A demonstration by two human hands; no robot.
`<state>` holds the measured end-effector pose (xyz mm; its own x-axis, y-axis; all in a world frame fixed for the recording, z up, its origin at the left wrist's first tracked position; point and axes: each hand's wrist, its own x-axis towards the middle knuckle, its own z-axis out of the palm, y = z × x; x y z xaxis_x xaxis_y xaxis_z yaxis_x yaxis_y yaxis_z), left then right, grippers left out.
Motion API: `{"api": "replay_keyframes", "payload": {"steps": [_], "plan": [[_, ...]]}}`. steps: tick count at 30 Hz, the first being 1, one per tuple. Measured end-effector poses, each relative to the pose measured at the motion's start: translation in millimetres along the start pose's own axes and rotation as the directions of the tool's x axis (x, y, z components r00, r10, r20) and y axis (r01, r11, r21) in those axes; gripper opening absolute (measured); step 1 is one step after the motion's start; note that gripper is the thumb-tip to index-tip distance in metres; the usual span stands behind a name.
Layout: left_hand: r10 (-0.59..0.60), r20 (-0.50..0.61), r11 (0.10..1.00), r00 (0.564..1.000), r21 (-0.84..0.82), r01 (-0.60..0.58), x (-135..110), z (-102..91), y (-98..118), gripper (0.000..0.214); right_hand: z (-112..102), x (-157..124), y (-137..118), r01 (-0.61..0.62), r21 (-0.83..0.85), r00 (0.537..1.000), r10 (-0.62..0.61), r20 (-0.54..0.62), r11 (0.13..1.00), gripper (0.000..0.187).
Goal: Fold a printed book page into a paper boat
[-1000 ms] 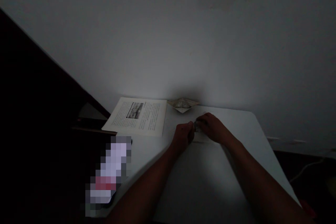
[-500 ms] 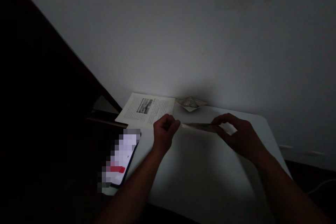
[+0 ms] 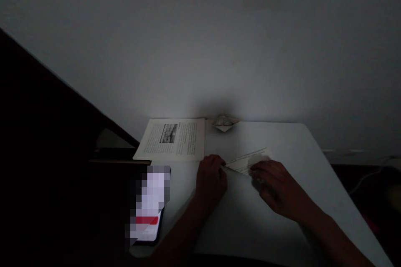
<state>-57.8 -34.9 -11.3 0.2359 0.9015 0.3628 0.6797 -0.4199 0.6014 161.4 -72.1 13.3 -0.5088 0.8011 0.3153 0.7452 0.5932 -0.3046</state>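
Observation:
A folded piece of printed paper with a pointed left end lies low over the table in front of me. My left hand is closed, its fingers pinching the paper's left tip. Over the right part of the paper my right hand rests its fingertips, the fingers stretched forward and the thumb apart below them; the fingertips are slightly blurred. Farther back, against the wall, stands a folded paper boat.
A printed page with a picture lies at the table's back left. A lit phone lies at the left edge, its screen partly pixelated. The white table meets a grey wall. A cable shows at right.
The folded paper has gone from edge-on to showing its printed face. Both hands have come lower, the left one now at the paper's tip. My view has shifted slightly.

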Motion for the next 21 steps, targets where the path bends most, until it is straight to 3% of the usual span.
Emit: {"api": "replay_keyframes", "payload": {"steps": [4, 7, 13, 21], "plan": [[0.046, -0.006, 0.997, 0.999, 0.056, -0.046, -9, 4.5, 2, 0.037, 8, 30, -8, -0.033, -0.008, 0.999, 0.033, 0.003, 0.999, 0.024], [0.039, -0.017, 0.999, 0.999, 0.025, -0.038, -12, 5.0, 0, 0.044, 16, 45, -5, 0.015, -0.037, 0.997, -0.012, 0.081, 0.999, 0.024], [0.063, -0.017, 0.996, 0.998, 0.066, -0.062, -11, 7.4, -1, 0.041, 17, 41, 10, 0.049, -0.054, 0.998, -0.047, 0.047, 0.997, 0.019], [0.165, 0.001, 0.970, 0.986, 0.183, -0.162, -7, 16.8, 5, 0.028, 1, 42, 14, 0.067, 0.010, 0.997, -0.067, 0.030, 0.998, 0.019]]}}
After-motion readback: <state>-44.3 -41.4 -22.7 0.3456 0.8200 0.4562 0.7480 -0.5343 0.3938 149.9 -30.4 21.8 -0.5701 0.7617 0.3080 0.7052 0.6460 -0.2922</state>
